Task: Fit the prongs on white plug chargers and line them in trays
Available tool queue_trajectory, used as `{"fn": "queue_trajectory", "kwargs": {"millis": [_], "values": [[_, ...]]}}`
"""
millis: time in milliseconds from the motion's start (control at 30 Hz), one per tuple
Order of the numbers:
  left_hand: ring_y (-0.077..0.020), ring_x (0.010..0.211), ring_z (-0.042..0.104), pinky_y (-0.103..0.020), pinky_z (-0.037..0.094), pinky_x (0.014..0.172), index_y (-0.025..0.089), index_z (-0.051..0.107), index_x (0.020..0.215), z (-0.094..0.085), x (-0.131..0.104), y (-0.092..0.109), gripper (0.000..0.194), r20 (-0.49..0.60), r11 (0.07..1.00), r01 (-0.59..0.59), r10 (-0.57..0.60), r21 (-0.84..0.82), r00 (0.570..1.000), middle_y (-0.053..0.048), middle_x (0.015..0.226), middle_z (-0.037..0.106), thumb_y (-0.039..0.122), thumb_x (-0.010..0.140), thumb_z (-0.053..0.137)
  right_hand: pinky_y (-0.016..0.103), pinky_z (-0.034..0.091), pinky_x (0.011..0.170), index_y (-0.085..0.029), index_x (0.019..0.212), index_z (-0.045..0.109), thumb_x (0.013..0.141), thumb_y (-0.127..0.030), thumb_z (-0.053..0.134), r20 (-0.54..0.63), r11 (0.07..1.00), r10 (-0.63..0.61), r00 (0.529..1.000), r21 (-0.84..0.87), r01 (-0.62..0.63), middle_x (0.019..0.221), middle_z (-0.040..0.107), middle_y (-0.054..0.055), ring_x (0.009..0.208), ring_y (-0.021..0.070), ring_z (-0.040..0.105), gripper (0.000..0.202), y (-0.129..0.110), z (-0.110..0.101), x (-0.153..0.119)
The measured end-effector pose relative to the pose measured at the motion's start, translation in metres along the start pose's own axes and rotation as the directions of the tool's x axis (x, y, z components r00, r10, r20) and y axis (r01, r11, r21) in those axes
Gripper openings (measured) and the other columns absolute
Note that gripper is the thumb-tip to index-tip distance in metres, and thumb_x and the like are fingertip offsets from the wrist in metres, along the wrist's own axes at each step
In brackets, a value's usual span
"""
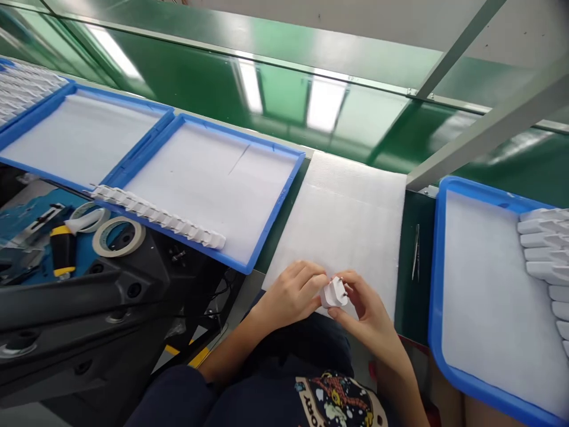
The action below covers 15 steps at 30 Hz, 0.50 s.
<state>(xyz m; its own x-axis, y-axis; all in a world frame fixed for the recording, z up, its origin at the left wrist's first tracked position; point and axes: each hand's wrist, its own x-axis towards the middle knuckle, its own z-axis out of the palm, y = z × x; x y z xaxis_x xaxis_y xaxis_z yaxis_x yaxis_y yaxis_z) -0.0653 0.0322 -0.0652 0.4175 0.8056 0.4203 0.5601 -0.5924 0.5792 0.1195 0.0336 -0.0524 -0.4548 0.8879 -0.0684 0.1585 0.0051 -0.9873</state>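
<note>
A small white plug adapter (334,293) with metal pins is held between my two hands, over the near edge of a white foam sheet (351,207). My left hand (293,295) pinches its left side, fingers curled together. My right hand (367,305) grips it from the right with thumb and fingers, the pins pointing toward that palm. A row of similar white adapters (160,217) lies along the front edge of the middle blue tray (278,207). More white pieces (549,246) are lined up in the right blue tray (438,267).
Tweezers (416,252) lie between the foam sheet and the right tray. Further left are another blue tray (166,118) and white pieces (26,89). Tape rolls (119,236) and a yellow-black tool (63,250) sit at lower left. A metal post (484,130) slants at the right.
</note>
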Motion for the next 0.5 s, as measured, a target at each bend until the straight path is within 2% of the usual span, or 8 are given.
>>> {"fn": "queue_trajectory", "kwargs": {"millis": [100, 200, 267, 333, 433, 500], "values": [[-0.0196, 0.095, 0.053, -0.034, 0.047, 0.083, 0.017, 0.045, 0.108, -0.020, -0.015, 0.003, 0.024, -0.016, 0.990, 0.123, -0.122, 0.074, 0.992, -0.008, 0.103, 0.056, 0.013, 0.085, 0.051, 0.029, 0.045, 0.071, -0.023, 0.103, 0.051, 0.080, -0.017, 0.059, 0.080, 0.996, 0.018, 0.997, -0.086, -0.011, 0.092, 0.055, 0.002, 0.080, 0.0163, 0.052, 0.025, -0.014, 0.012, 0.013], [-0.0181, 0.095, 0.054, -0.033, 0.046, 0.085, 0.017, 0.047, 0.110, -0.049, -0.039, 0.002, 0.026, -0.153, 0.941, 0.326, -0.310, 0.096, 0.939, -0.007, 0.105, 0.056, 0.012, 0.085, 0.052, 0.030, 0.043, 0.073, -0.020, 0.099, 0.053, 0.078, -0.020, 0.062, 0.008, 0.978, -0.042, 0.999, -0.204, 0.043, 0.090, 0.058, 0.002, 0.081, 0.0175, 0.053, 0.023, -0.025, 0.044, 0.037], [-0.0150, 0.086, 0.055, -0.030, 0.046, 0.080, 0.018, 0.051, 0.103, -0.067, -0.057, 0.000, 0.020, -0.316, 0.896, 0.437, -0.396, 0.071, 0.862, -0.005, 0.097, 0.057, 0.013, 0.084, 0.053, 0.033, 0.041, 0.078, -0.019, 0.096, 0.055, 0.075, -0.022, 0.065, -0.080, 0.940, -0.148, 0.986, -0.320, 0.115, 0.092, 0.060, 0.004, 0.088, 0.0204, 0.052, 0.023, -0.028, 0.074, 0.058], [-0.0125, 0.074, 0.053, -0.027, 0.045, 0.071, 0.018, 0.054, 0.092, -0.081, -0.074, -0.003, 0.009, -0.487, 0.869, 0.494, -0.422, 0.023, 0.765, -0.002, 0.085, 0.056, 0.013, 0.084, 0.054, 0.036, 0.037, 0.084, -0.018, 0.093, 0.057, 0.075, -0.024, 0.066, -0.106, 0.883, -0.216, 0.971, -0.445, 0.148, 0.092, 0.062, 0.005, 0.095, 0.0233, 0.050, 0.021, -0.027, 0.105, 0.079], [-0.0113, 0.065, 0.049, -0.025, 0.041, 0.060, 0.017, 0.054, 0.081, -0.091, -0.093, -0.005, 0.003, -0.663, 0.878, 0.474, -0.393, -0.065, 0.637, 0.000, 0.074, 0.054, 0.015, 0.083, 0.054, 0.040, 0.031, 0.085, -0.018, 0.092, 0.059, 0.076, -0.026, 0.065, -0.066, 0.797, -0.201, 0.977, -0.592, 0.124, 0.091, 0.064, 0.006, 0.097, 0.0253, 0.049, 0.018, -0.021, 0.144, 0.106], [-0.0113, 0.063, 0.048, -0.025, 0.040, 0.057, 0.018, 0.055, 0.081, -0.090, -0.102, -0.006, 0.003, -0.709, 0.903, 0.411, -0.372, -0.126, 0.599, 0.000, 0.071, 0.053, 0.016, 0.083, 0.055, 0.040, 0.028, 0.084, -0.017, 0.093, 0.059, 0.079, -0.028, 0.063, -0.036, 0.757, -0.179, 0.983, -0.643, 0.115, 0.092, 0.065, 0.006, 0.098, 0.0261, 0.049, 0.018, -0.017, 0.160, 0.116]]}}
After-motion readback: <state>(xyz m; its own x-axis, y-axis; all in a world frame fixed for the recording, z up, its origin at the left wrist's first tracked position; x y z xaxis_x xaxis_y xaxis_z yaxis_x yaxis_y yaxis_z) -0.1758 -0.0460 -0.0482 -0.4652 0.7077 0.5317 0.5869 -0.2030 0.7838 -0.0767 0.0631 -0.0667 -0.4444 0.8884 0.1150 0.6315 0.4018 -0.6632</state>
